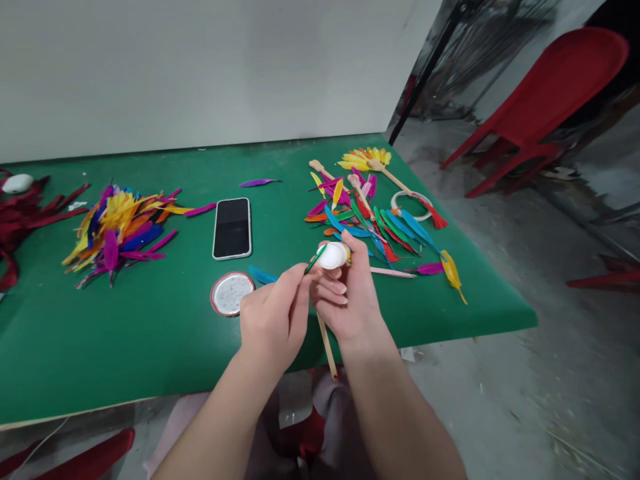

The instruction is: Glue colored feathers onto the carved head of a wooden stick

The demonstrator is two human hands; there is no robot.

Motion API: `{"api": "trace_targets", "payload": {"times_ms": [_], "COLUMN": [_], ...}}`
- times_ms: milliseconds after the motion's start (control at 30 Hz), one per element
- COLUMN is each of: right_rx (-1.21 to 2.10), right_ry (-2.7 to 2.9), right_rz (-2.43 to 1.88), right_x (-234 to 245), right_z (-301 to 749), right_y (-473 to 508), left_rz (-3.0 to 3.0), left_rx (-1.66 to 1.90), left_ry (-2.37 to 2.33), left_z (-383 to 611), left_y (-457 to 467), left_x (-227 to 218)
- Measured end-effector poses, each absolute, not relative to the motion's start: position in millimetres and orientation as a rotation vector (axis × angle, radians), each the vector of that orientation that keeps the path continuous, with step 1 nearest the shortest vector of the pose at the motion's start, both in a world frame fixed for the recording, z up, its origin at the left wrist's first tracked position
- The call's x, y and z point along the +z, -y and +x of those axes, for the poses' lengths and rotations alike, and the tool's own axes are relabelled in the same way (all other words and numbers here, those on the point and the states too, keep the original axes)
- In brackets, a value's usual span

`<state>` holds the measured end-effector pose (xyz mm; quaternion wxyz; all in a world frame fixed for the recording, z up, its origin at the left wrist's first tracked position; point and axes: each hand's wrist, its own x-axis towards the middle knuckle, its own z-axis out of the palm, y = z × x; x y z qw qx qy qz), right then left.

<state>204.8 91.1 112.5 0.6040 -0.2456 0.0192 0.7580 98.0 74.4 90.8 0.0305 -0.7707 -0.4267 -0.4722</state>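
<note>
My right hand (350, 300) is closed around a wooden stick (327, 347) topped by a white round head (334, 255); the stick's lower end pokes out below the hand. My left hand (274, 320) pinches the quill of a green feather (316, 259), whose tip touches the white head. Both hands hover over the front edge of the green table (150, 333). A blue feather (263, 275) lies just behind my left hand.
A small round lid (231, 293) and a black phone (233, 227) lie left of the hands. A pile of coloured feathers (120, 227) sits at left, and loose feathers with wooden sticks (370, 213) at right. A red chair (545, 100) stands beyond the table.
</note>
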Motion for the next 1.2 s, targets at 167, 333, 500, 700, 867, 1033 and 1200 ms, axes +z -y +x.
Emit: {"api": "trace_targets", "payload": {"times_ms": [167, 333, 500, 700, 867, 1033, 1200], "right_rx": [1.744, 1.711, 1.707, 1.726, 1.739, 1.719, 1.685], "right_ry": [-0.020, -0.015, -0.038, -0.008, 0.020, 0.020, 0.019], "right_rz": [-0.574, -0.624, -0.665, -0.602, -0.557, -0.600, -0.645], "right_x": [110.1, 110.1, 111.3, 110.7, 109.7, 109.4, 109.9], "right_z": [206.6, 206.6, 205.3, 206.2, 205.7, 204.5, 203.7], "right_y": [-91.4, -91.5, -92.1, -91.1, -91.0, -91.6, -91.9], "left_rz": [-2.381, -2.389, -2.434, -2.359, -2.331, -2.354, -2.383], "left_rx": [-1.454, -1.447, -1.442, -1.523, -1.528, -1.504, -1.465], "left_ry": [1.280, 1.248, 1.219, 1.323, 1.357, 1.310, 1.295], "left_z": [96.5, 97.8, 100.2, 97.6, 97.8, 99.6, 99.6], "left_y": [-75.2, -75.2, -74.7, -73.9, -74.7, -75.2, -75.6], "left_x": [89.0, 88.8, 91.1, 91.9, 90.3, 88.3, 90.0]}}
